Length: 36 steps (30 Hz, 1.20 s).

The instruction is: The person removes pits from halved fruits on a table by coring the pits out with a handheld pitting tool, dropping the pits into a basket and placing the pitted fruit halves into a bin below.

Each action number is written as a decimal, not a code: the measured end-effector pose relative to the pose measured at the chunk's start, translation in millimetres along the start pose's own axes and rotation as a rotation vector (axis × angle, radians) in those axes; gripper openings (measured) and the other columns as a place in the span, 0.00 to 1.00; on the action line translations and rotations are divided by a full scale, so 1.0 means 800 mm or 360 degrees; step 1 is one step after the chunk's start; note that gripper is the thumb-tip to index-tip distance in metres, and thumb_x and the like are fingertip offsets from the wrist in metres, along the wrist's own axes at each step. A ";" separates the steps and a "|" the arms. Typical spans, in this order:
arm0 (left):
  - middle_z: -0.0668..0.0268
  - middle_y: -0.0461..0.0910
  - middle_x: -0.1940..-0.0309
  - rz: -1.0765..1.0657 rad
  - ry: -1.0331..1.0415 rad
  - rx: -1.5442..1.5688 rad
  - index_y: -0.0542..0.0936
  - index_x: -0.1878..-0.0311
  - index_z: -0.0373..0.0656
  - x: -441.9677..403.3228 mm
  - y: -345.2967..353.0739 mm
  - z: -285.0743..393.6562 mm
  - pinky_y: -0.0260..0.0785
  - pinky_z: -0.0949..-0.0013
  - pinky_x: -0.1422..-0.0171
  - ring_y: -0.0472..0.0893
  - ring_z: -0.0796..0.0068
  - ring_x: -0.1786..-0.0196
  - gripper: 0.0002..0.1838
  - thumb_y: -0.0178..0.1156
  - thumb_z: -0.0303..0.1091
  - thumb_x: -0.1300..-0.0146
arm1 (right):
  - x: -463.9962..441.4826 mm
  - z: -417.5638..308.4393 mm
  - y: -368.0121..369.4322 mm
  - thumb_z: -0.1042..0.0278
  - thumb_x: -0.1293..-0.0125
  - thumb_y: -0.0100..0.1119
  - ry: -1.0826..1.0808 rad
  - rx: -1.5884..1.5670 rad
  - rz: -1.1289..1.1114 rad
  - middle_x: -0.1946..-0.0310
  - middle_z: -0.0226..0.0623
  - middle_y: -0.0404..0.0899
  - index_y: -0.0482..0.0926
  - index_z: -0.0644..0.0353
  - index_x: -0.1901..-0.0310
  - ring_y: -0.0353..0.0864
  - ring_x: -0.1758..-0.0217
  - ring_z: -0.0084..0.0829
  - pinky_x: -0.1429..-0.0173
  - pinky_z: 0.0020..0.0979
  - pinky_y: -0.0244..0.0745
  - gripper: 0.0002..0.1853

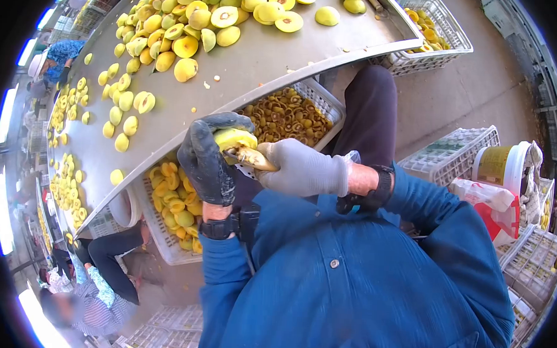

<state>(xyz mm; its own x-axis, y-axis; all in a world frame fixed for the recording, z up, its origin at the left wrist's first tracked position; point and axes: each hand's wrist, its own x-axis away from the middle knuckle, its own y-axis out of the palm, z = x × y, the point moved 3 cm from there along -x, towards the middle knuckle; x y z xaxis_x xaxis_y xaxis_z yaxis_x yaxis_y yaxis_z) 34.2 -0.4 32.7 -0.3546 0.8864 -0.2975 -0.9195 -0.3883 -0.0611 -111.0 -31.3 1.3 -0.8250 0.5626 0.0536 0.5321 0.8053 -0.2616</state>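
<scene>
My left hand (208, 155), in a dark, stained rubber glove, is closed around a yellow-green peach half (235, 138). In a pale grey glove, my right hand (303, 167) grips a pitting knife (256, 159) by its light wooden handle. The knife's small curved metal end is against the lower side of the peach; how deep it sits in the flesh is hidden. Both hands are just off the metal table's edge, above a crate (337, 108) of brownish peach scraps. A second crate (174, 256), holding yellow peach halves, stands beneath my left hand.
A metal table (258, 61) carries a heap of peach halves (173, 26). At its right end is another crate (458, 48) of fruit. Crates, a white bucket (499, 164) and a plastic bag (485, 198) stand to my right. Co-workers (92, 303) sit along the left.
</scene>
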 end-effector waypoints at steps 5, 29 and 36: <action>0.54 0.82 0.66 0.0457 -0.0169 0.0169 0.77 0.57 0.32 0.008 0.015 -0.016 0.79 0.61 0.56 0.83 0.61 0.64 0.24 0.43 0.47 0.24 | -0.008 -0.008 -0.017 0.65 0.36 0.59 0.0138 0.0387 -0.0174 0.78 0.41 0.82 0.75 0.65 0.57 0.85 0.76 0.35 0.69 0.35 0.79 0.12; 0.54 0.80 0.69 0.0339 -0.0229 0.0732 0.75 0.57 0.37 -0.008 0.019 -0.028 0.79 0.59 0.56 0.82 0.59 0.67 0.30 0.39 0.59 0.25 | -0.021 0.010 -0.018 0.64 0.39 0.59 -0.0085 0.0262 -0.0120 0.82 0.40 0.77 0.76 0.65 0.62 0.81 0.78 0.36 0.72 0.38 0.75 0.12; 0.54 0.81 0.69 0.0318 -0.0399 0.0644 0.75 0.59 0.38 -0.002 0.016 -0.033 0.80 0.60 0.61 0.83 0.60 0.67 0.28 0.42 0.57 0.25 | -0.028 0.032 -0.011 0.61 0.38 0.60 0.0195 -0.0194 -0.0453 0.81 0.40 0.78 0.79 0.61 0.66 0.80 0.79 0.36 0.73 0.36 0.74 0.11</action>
<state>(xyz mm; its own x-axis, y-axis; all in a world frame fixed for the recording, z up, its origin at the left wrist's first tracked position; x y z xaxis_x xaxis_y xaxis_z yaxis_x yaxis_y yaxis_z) 27.6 -13.2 7.1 -0.5141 0.8574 -0.0253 -0.8043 -0.4716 0.3617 -102.4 -55.9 -22.0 -0.9187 0.3244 0.2252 0.3086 0.9456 -0.1029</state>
